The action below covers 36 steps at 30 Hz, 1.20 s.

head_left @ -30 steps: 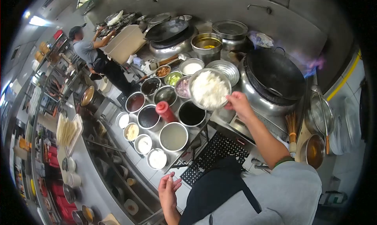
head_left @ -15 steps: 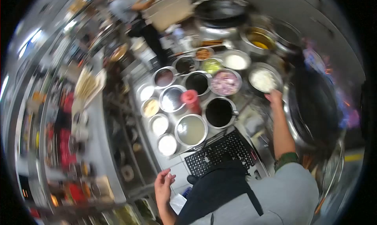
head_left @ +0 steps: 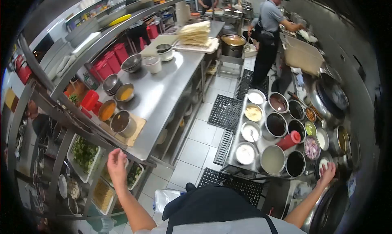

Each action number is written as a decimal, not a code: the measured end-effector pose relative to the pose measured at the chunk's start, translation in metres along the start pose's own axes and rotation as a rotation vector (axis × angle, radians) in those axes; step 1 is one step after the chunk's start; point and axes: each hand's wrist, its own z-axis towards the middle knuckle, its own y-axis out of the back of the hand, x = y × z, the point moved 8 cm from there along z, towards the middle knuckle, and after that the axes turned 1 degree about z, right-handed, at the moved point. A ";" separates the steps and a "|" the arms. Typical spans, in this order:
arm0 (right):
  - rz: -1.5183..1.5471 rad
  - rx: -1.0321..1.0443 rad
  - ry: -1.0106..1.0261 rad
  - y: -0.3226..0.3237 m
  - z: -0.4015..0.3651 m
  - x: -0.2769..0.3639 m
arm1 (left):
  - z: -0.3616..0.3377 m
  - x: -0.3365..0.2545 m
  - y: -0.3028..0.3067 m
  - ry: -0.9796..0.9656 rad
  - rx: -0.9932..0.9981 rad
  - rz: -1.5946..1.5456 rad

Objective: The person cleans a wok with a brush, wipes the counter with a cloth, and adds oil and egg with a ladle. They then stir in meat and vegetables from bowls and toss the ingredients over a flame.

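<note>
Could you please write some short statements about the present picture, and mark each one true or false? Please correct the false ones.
1. The right hand is close to a metal bowl with white food in it. True.
2. The left hand is nearer to the red bottle than the right hand is. False: the right hand is nearer; the left is by the leafy greens.
3. The stack of pale sheets lies on the floor. False: it is on a white tray on the metal counter.
4. A co-worker wears a dark cap. True.
5. The camera wearer's apron is white. False: it is black.
</note>
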 end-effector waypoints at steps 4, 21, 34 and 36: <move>-0.063 0.308 0.304 -0.154 -0.104 0.076 | 0.061 -0.018 0.052 -0.077 -0.127 0.093; -0.198 1.149 0.537 -0.578 -0.471 0.106 | 0.189 -0.041 0.061 -0.232 -0.243 0.296; -0.181 1.712 0.282 -0.979 -0.609 -0.008 | 0.214 -0.008 0.039 -0.309 -1.165 0.209; -0.182 1.681 0.056 -1.039 -0.629 -0.045 | 0.215 -0.002 0.044 -0.276 -1.174 0.260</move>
